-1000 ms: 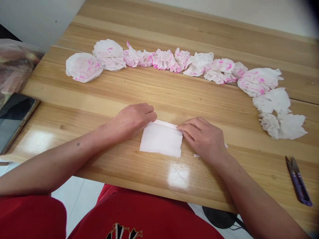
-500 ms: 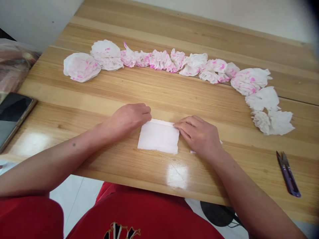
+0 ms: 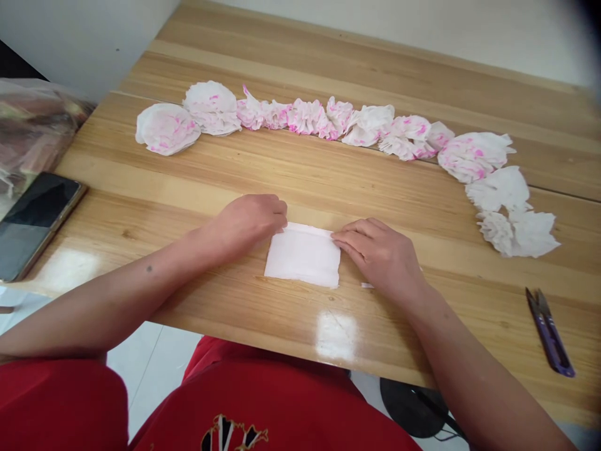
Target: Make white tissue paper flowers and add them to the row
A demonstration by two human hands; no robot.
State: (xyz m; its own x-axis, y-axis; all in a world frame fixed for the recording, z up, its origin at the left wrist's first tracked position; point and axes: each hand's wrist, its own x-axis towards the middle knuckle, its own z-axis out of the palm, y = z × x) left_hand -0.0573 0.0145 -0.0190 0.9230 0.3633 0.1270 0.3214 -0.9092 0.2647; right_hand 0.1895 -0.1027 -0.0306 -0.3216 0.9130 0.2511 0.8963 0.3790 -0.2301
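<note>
A white piece of tissue paper (image 3: 303,257), roughly rectangular with slightly ragged edges, lies flat on the wooden table (image 3: 263,175) before me. Along its far edge runs a narrow folded strip. My left hand (image 3: 251,216) is closed at the far left corner, fingertips pinching the paper. At the far right corner my right hand (image 3: 378,247) holds the fold between thumb and fingers. A small white scrap (image 3: 367,285) sits beside the right hand, partly hidden by it.
Pink-speckled tissue paper flowers (image 3: 305,117) form a long curve across the table's back and right side. Purple thread snips (image 3: 549,332) lie at the right. A phone (image 3: 40,216) rests at the left edge, near a clear plastic bag (image 3: 35,131).
The whole view has shifted slightly, so most things appear a little further right. Both hands keep their places at the paper's far corners, and the fold looks much the same.
</note>
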